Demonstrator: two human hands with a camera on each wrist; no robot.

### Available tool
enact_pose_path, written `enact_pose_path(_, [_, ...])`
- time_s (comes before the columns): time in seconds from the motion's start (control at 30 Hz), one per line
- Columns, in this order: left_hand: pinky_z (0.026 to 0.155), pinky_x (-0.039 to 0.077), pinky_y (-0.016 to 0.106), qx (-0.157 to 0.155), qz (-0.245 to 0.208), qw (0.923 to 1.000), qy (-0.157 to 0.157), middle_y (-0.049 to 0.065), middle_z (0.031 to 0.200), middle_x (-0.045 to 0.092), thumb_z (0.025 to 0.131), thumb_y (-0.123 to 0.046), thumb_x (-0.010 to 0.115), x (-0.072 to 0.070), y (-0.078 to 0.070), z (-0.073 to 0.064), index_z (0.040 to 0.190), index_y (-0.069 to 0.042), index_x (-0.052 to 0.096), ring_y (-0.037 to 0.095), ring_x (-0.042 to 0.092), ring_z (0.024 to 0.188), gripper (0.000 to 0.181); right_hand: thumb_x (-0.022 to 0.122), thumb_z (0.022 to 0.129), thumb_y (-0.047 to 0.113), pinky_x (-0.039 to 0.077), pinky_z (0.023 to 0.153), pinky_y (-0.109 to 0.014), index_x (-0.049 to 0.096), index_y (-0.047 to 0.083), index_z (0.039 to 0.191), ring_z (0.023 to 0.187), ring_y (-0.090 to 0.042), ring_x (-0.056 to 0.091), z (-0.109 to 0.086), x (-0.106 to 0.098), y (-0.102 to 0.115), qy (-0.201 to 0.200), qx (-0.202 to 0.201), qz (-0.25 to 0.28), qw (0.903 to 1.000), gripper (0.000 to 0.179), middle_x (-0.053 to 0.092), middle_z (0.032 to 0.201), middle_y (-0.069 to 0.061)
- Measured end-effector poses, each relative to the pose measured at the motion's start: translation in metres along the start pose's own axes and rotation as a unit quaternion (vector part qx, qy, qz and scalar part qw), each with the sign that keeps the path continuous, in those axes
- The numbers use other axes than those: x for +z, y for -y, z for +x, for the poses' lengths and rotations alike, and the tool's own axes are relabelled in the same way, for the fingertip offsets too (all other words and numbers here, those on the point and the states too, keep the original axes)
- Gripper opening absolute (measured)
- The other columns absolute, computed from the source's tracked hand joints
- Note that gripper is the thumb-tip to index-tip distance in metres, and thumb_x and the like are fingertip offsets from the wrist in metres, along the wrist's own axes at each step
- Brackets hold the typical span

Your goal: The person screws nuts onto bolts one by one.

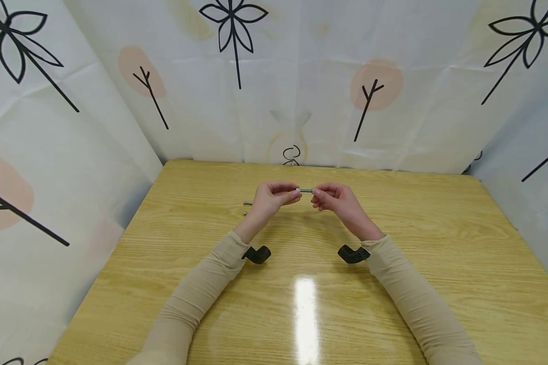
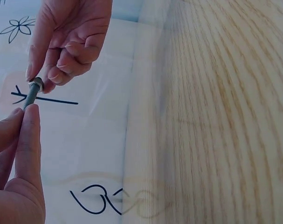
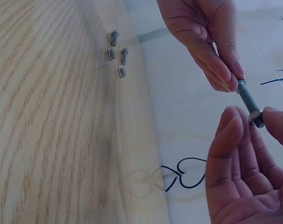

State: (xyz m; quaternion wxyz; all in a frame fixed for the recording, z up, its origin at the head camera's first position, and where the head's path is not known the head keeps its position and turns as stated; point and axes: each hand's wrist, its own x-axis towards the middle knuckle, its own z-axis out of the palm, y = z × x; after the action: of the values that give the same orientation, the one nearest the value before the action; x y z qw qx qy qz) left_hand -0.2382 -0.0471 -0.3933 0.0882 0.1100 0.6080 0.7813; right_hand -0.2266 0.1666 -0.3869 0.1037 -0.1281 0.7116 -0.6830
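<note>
Bolt point(image 3: 247, 97) spans from left fingers point(image 3: 215, 64) to nut point(image 3: 255, 115) in right fingers point(image 3: 226, 136).

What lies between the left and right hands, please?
A bolt spans the gap from the left hand to the nut at the right hand, seen in the right wrist view.

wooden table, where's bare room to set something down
The yellowish wood-grain table is bare between the beige sleeves and right of the right hand. Crowded: just left of the left hand, with silver metal bolts and nuts.
</note>
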Motion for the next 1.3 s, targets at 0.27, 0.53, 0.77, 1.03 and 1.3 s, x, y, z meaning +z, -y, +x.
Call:
enact_pose_path(0.27, [0.089, 0.055, 0.042, -0.003, 0.001, 1.0, -0.003, 0.028, 0.104, 0.065, 0.087, 0.002, 0.068, 0.0012, -0.0032, -0.0018, 0.109, 0.012, 0.065, 0.03, 0.068, 0.093, 0.024, 0.063, 0.094, 0.012, 0.053, 0.09, -0.049, 0.053, -0.005, 0.124, 0.091, -0.023, 0.065, 0.0008, 0.0002, 0.0012, 0.003, -0.019, 0.013, 0.9997, 0.036, 0.063, 0.107, -0.023])
enact_pose_path(0.53, [0.087, 0.056, 0.04, 0.003, -0.002, 1.0, -0.009, 0.027, 0.103, 0.066, 0.087, 0.005, 0.066, 0.0033, -0.0032, -0.0014, 0.112, 0.014, 0.063, 0.032, 0.067, 0.095, 0.026, 0.06, 0.097, 0.026, 0.056, 0.084, -0.046, 0.056, -0.005, 0.117, 0.085, -0.023, 0.064, 0.0031, 0.0019, 0.0006, 0.0, 0.011, 0.004, 0.9999, 0.037, 0.065, 0.096, -0.014])
enact_pose_path(0.77, [0.092, 0.053, 0.047, 0.003, -0.005, 0.9999, -0.012, 0.025, 0.101, 0.067, 0.088, 0.004, 0.066, 0.0035, -0.0035, -0.0015, 0.11, 0.013, 0.065, 0.033, 0.067, 0.095, 0.024, 0.061, 0.096, 0.011, 0.055, 0.088, -0.045, 0.051, -0.007, 0.125, 0.09, -0.024, 0.065, 0.0024, 0.0003, 0.0011, 0.011, -0.03, 0.016, 0.9994, 0.036, 0.063, 0.105, -0.022])
enact_pose_path(1.03, [0.089, 0.055, 0.044, -0.001, -0.004, 0.9999, -0.013, 0.023, 0.099, 0.068, 0.087, 0.004, 0.067, 0.0048, -0.0047, -0.0012, 0.107, 0.011, 0.066, 0.038, 0.065, 0.098, 0.021, 0.057, 0.098, 0.029, 0.055, 0.084, -0.048, 0.058, -0.002, 0.111, 0.086, -0.027, 0.064, 0.003, 0.0005, 0.0035, 0.009, 0.009, -0.006, 0.9999, 0.034, 0.063, 0.098, -0.018])
enact_pose_path(1.3, [0.087, 0.057, 0.04, 0.0, 0.002, 1.0, -0.009, 0.023, 0.101, 0.067, 0.087, 0.002, 0.067, 0.0023, -0.0052, -0.0018, 0.108, 0.01, 0.066, 0.031, 0.068, 0.094, 0.022, 0.063, 0.094, 0.012, 0.052, 0.091, -0.052, 0.053, -0.007, 0.122, 0.09, -0.024, 0.065, 0.0013, 0.0009, 0.0024, 0.015, -0.029, 0.023, 0.9992, 0.035, 0.062, 0.106, -0.026])
